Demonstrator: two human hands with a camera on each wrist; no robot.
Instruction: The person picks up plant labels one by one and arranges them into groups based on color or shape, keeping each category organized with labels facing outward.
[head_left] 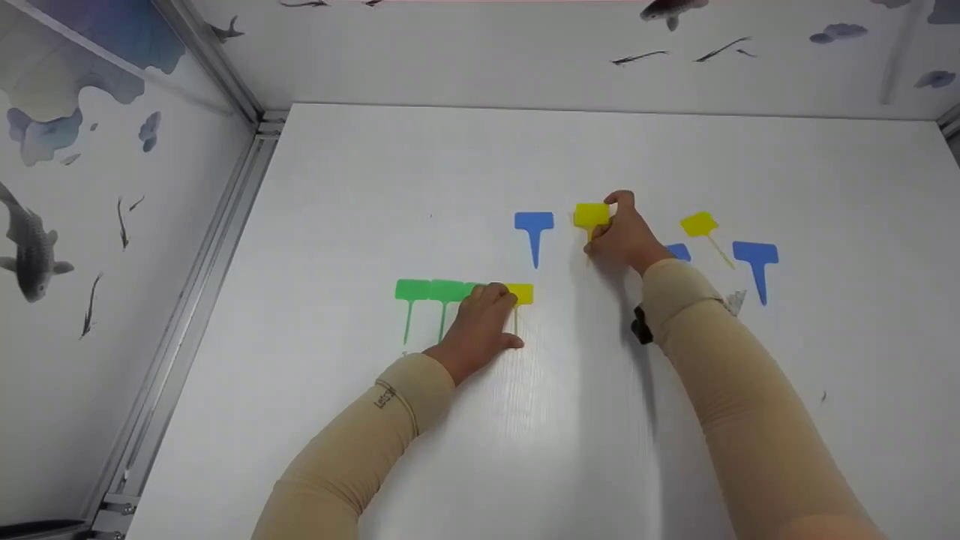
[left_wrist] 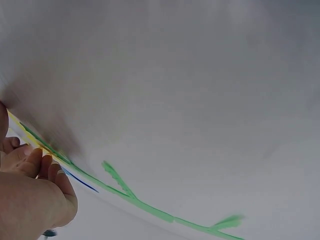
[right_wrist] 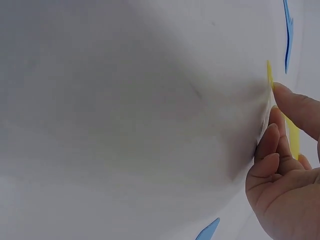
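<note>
My left hand rests over the right end of a row of T-shaped plant labels, its fingertips touching a yellow label. Green labels stand side by side left of it, one partly hidden under the hand. In the head view, the left thumb sticks out to the right of the yellow label's thin stem. Farther up the table, my right hand pinches another yellow label by its stem, thumb and fingers around it. The right wrist view also shows this yellow label, partly behind the fingers.
A blue label lies left of the right hand. To its right are a partly covered blue label, a yellow label and a blue label. All lie on the white table, which walls border at the left and back.
</note>
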